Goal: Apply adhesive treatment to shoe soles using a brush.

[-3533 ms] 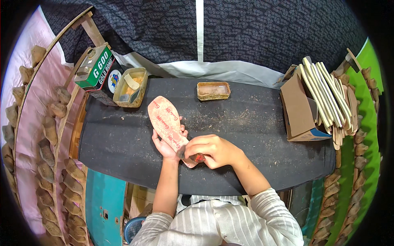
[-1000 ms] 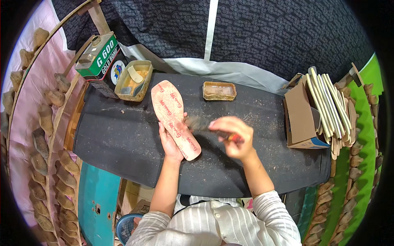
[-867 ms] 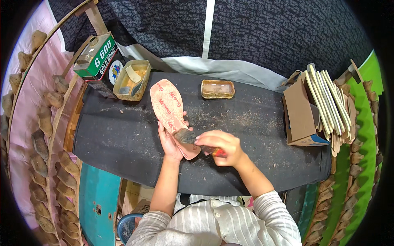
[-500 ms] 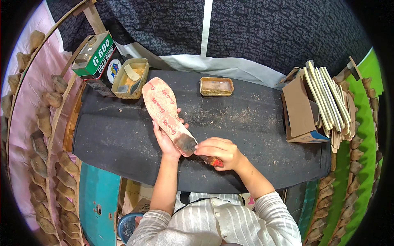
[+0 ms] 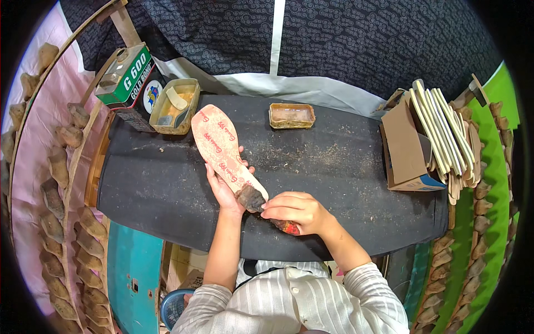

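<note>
A pale pinkish shoe insole [image 5: 218,139] with red print lies slanted across my left hand [image 5: 223,192]. That hand grips it from beneath near its narrow end, thumb along the left edge and fingertips showing past the right edge. My right hand [image 5: 299,211] is closed round a brush with a dark, clumped head [image 5: 251,199] and a handle marked in red [image 5: 288,226]. The brush head rests over the insole's narrow end and hides it. Both hands are raised above the black-covered table [image 5: 339,206].
On the table's far left stand a green and black metal can [image 5: 125,83] and a tub [image 5: 192,106] with scrapers in it. A small rectangular dish [image 5: 292,116] sits at the back. A cardboard box [image 5: 406,153] of pale sole pieces is at right. Racks of shoe lasts [image 5: 53,197] flank the table.
The brush head has shifted slightly on the insole's narrow end and now shows bunched up there. My right hand has moved a little with it; my left hand keeps its hold.
</note>
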The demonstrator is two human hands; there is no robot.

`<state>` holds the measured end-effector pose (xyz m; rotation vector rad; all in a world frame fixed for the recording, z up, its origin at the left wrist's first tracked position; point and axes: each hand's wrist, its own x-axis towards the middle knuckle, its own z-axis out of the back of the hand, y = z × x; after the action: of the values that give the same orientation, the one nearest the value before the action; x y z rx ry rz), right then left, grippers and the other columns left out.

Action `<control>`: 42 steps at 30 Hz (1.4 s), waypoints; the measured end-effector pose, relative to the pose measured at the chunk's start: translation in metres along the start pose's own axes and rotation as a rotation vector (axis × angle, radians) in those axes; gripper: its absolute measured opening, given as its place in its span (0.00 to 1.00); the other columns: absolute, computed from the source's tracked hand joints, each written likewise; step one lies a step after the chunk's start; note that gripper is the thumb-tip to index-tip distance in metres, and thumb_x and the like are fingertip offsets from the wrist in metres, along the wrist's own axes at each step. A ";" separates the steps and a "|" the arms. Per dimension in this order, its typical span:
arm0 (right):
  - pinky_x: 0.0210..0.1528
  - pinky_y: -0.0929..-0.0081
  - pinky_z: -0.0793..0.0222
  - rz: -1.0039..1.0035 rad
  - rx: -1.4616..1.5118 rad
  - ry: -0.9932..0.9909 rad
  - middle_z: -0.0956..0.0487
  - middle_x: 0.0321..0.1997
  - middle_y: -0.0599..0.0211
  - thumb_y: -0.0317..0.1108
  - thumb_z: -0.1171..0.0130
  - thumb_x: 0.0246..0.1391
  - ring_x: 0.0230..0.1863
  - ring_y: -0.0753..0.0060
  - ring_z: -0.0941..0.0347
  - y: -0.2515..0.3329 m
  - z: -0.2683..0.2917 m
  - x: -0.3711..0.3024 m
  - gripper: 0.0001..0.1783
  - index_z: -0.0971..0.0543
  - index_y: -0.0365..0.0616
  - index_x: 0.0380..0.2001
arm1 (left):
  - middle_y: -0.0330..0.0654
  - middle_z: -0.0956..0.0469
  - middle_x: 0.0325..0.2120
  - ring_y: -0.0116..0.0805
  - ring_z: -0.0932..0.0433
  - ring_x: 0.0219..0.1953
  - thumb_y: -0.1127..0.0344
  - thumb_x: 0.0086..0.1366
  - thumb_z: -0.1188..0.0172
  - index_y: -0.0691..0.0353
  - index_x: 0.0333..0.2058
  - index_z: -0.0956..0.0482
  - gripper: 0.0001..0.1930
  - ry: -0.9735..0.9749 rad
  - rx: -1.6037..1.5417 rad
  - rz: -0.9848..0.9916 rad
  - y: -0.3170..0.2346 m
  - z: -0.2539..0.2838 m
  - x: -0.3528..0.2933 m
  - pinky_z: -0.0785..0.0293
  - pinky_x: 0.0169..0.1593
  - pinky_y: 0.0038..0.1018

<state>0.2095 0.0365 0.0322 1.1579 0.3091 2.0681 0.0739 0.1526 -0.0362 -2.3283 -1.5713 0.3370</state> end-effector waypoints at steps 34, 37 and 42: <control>0.39 0.68 0.26 -0.090 -0.033 -0.025 0.21 0.38 0.61 0.20 0.41 0.28 0.36 0.59 0.24 0.002 0.024 -0.017 0.21 0.22 0.41 0.34 | 0.45 0.29 0.46 0.37 0.30 0.33 0.36 0.63 0.63 0.59 0.56 0.38 0.35 -0.028 -0.103 0.007 -0.002 0.002 0.001 0.30 0.36 0.35; 0.38 0.69 0.26 -0.017 0.078 0.017 0.22 0.37 0.61 0.20 0.41 0.29 0.36 0.59 0.24 0.007 0.015 -0.017 0.21 0.22 0.40 0.34 | 0.45 0.30 0.46 0.37 0.30 0.33 0.36 0.63 0.63 0.60 0.56 0.38 0.35 -0.022 -0.098 -0.009 -0.001 0.002 0.002 0.30 0.37 0.35; 0.35 0.69 0.26 -0.040 -0.079 0.063 0.21 0.35 0.60 0.24 0.42 0.32 0.33 0.60 0.23 0.002 0.022 -0.019 0.16 0.20 0.40 0.32 | 0.44 0.30 0.46 0.37 0.30 0.33 0.36 0.63 0.63 0.60 0.57 0.39 0.35 -0.004 -0.092 -0.020 -0.002 0.000 0.001 0.30 0.37 0.35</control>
<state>0.2327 0.0184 0.0336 1.0332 0.2754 2.0655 0.0724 0.1539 -0.0357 -2.3803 -1.6436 0.2702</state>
